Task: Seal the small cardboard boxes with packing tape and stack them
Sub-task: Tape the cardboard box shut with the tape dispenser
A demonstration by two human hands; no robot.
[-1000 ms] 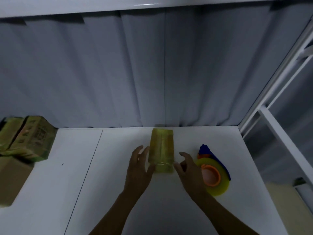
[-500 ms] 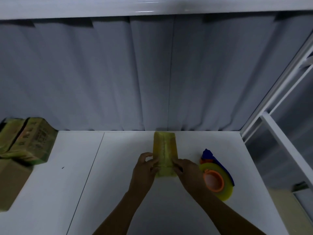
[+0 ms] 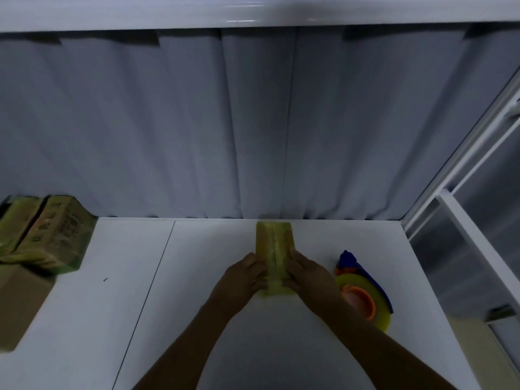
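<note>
Small box [image 3: 274, 243] yellow-green, tape roll [image 3: 365, 282] yellow, core [image 3: 370, 305] orange, table [image 3: 183, 319] white, side boxes [image 3: 56, 235] perhaps green.

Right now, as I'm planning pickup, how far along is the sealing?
Done: taped boxes lie at far left. In hand: the left hand and right hand grip a box already wrapped in tape. Left: that box is not yet stacked; the tape roll rests beside the right hand.
</note>
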